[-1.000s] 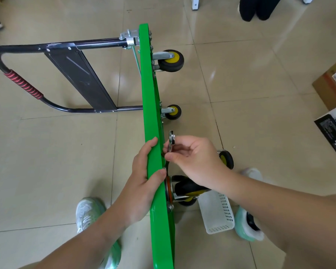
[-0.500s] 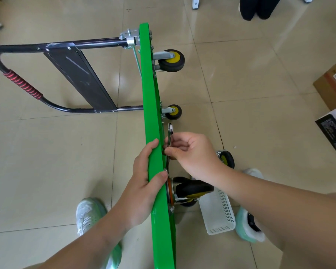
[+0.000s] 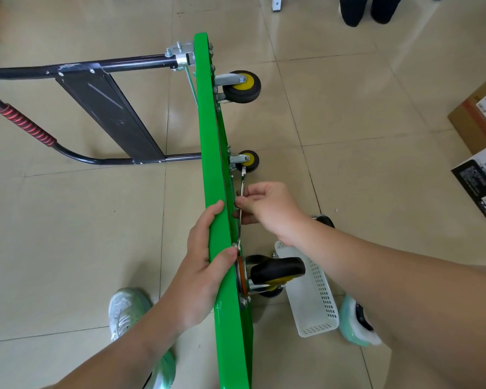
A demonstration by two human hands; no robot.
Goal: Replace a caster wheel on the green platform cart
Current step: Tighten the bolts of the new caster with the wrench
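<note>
The green platform cart [image 3: 212, 153] stands on its side edge on the tiled floor, its black folding handle [image 3: 68, 108] lying to the left. My left hand [image 3: 205, 265] grips the upper edge of the green deck, thumb on the wheel side. My right hand [image 3: 264, 209] pinches a silver wrench [image 3: 242, 189] that lies along the underside, its lower end by the near caster's mounting plate. The near caster wheel [image 3: 278, 269] is black with a yellow hub. Two more black-and-yellow casters [image 3: 243, 86] [image 3: 247, 160] sit farther along the deck.
A white perforated basket [image 3: 313, 299] lies on the floor under my right forearm, with a loose wheel [image 3: 324, 221] beside it. My shoes [image 3: 127, 310] [image 3: 357, 327] flank the cart. Cardboard boxes [image 3: 480, 113] stand at the right edge. Another person's dark shoes [image 3: 371, 8] are at the top.
My right hand has moved the wrench from a held-up position down against the cart's underside, its lower end now by the near caster's plate. My left hand keeps its grip.
</note>
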